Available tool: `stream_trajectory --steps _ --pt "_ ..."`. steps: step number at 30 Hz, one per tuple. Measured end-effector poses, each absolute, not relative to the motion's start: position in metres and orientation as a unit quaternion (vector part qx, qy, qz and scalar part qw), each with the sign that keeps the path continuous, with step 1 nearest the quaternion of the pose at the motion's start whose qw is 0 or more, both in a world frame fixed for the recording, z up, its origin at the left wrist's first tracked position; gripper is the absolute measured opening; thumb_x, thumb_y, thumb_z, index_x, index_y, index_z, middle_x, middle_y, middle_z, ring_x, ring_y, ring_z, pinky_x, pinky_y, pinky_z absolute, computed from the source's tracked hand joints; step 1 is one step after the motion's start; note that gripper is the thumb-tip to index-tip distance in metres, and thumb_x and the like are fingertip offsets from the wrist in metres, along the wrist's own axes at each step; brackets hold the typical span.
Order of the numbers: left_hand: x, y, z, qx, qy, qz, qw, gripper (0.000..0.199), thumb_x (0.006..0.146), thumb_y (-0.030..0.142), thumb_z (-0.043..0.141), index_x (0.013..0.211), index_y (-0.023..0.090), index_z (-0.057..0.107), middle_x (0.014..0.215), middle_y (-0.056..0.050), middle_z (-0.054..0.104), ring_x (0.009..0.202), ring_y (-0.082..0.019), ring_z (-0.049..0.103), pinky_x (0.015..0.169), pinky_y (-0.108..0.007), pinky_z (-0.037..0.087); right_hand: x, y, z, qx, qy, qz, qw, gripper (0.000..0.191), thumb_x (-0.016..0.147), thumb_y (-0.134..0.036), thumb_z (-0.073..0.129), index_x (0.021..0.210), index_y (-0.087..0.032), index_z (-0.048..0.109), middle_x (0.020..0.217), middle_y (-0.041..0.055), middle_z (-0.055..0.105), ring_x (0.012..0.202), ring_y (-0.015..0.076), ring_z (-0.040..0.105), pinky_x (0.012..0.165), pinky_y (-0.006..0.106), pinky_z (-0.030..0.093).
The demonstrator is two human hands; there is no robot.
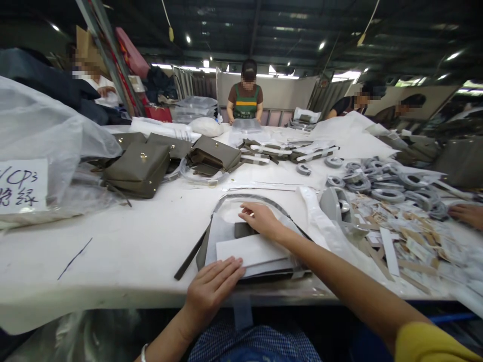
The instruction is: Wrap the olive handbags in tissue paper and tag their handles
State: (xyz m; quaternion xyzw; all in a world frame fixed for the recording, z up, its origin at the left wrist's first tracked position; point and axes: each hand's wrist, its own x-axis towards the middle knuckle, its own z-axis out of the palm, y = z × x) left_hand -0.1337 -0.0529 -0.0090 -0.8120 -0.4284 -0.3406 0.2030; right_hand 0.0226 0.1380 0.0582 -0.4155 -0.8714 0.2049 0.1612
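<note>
Lower center of frame, your left hand (216,284) lies flat on the white card (252,250), gripping nothing; right hand (261,219) half-curled at its upper edge, hold unclear. Grey-and-olive bag (223,230) lies beneath, strap (234,196) arched.

One near bag (222,232) bears one white card (262,250). Behind and left of the near bag sit at least four olive bags (136,170); farther left of it is one handwritten label (22,187). To its right lie more than ten grey coils (388,196), overlapping too much for an exact count. Beyond it, at least four co-workers (246,106) show; higher up hang two yellow pulls (171,34).
</note>
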Motion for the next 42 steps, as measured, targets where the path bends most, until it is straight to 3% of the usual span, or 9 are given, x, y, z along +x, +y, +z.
stream_trajectory --steps 2,6,12,16,19,25,29,37,42 --pt "-0.132 -0.054 -0.010 -0.810 -0.431 -0.342 0.202 0.037 0.097 0.013 0.051 0.133 0.019 0.057 0.135 -0.002 0.061 0.127 -0.018 0.056 0.105 -0.033 0.045 -0.004 0.164 0.050 -0.466 -0.855 0.210 0.088 0.040 0.089 -0.042 0.064 0.117 -0.013 0.067 0.107 0.0116 0.074 0.100 0.0234 0.068 0.086 0.030 0.051" --pt "-0.128 -0.055 -0.013 -0.801 -0.435 -0.353 0.210 0.036 0.097 0.012 0.050 0.132 0.019 0.058 0.134 -0.003 0.062 0.125 -0.018 0.057 0.104 -0.032 0.046 -0.046 0.193 0.034 -0.516 -0.828 0.214 0.055 0.050 0.075 -0.051 0.075 0.104 -0.011 0.071 0.113 0.0192 0.071 0.107 0.0332 0.065 0.083 0.035 0.050" --pt "-0.119 -0.056 -0.012 -0.788 -0.447 -0.369 0.208 0.034 0.098 0.013 0.048 0.129 0.019 0.061 0.130 -0.003 0.065 0.121 -0.018 0.060 0.102 -0.031 0.047 -0.058 0.212 0.024 -0.512 -0.790 0.330 0.069 0.020 0.072 -0.033 0.078 0.068 -0.016 0.068 0.075 0.0049 0.072 0.076 0.0187 0.067 0.065 0.023 0.046" --pt "-0.110 -0.058 -0.007 -0.785 -0.452 -0.376 0.195 0.034 0.098 0.013 0.047 0.128 0.019 0.062 0.130 -0.003 0.065 0.121 -0.018 0.060 0.102 -0.031 0.047 -0.049 0.210 0.018 -0.495 -0.731 0.445 0.150 0.021 0.080 -0.034 0.073 0.074 -0.017 0.062 0.069 -0.0003 0.067 0.059 0.0101 0.060 0.056 0.019 0.044" --pt "-0.104 -0.059 -0.005 -0.781 -0.457 -0.381 0.190 0.034 0.098 0.013 0.046 0.127 0.019 0.063 0.131 -0.003 0.065 0.121 -0.017 0.060 0.103 -0.030 0.046 -0.045 0.205 0.020 -0.480 -0.674 0.526 0.197 0.024 0.079 -0.033 0.075 0.077 -0.018 0.057 0.069 -0.0005 0.067 0.059 0.0102 0.061 0.055 0.020 0.049" --pt "-0.100 -0.059 -0.008 -0.776 -0.471 -0.378 0.183 0.033 0.099 0.013 0.045 0.126 0.020 0.064 0.131 -0.002 0.064 0.121 -0.017 0.060 0.103 -0.030 0.045 -0.041 0.192 0.045 -0.408 -0.597 0.642 0.254 0.030 0.072 -0.031 0.080 0.081 -0.018 0.054 0.083 0.0029 0.073 0.078 0.0142 0.071 0.076 0.028 0.058" --pt "-0.101 -0.060 -0.006 -0.776 -0.479 -0.370 0.176 0.033 0.099 0.015 0.045 0.126 0.020 0.064 0.131 -0.002 0.065 0.119 -0.017 0.061 0.101 -0.030 0.047 -0.033 0.172 0.062 -0.334 -0.590 0.681 0.276 0.040 0.069 -0.034 0.083 0.101 -0.017 0.065 0.093 0.0047 0.076 0.087 0.0152 0.071 0.088 0.032 0.056" --pt "-0.099 -0.061 0.002 -0.774 -0.502 -0.353 0.156 0.036 0.100 0.016 0.042 0.132 0.017 0.059 0.126 -0.004 0.068 0.115 -0.016 0.063 0.102 -0.031 0.049 0.010 0.103 0.067 -0.227 -0.812 0.455 0.287 0.015 0.085 -0.030 0.069 0.092 -0.022 0.079 0.097 0.0026 0.077 0.096 0.0213 0.072 0.093 0.035 0.055" --pt "-0.097 -0.063 -0.002 -0.769 -0.513 -0.347 0.157 0.036 0.100 0.016 0.041 0.131 0.018 0.059 0.128 -0.005 0.067 0.116 -0.016 0.062 0.106 -0.032 0.045 0.037 0.077 0.052 -0.166 -0.860 0.372 0.308 0.020 0.090 -0.018 0.061 0.099 -0.024 0.077 0.105 0.0036 0.076 0.099 0.0172 0.072 0.091 0.031 0.058"
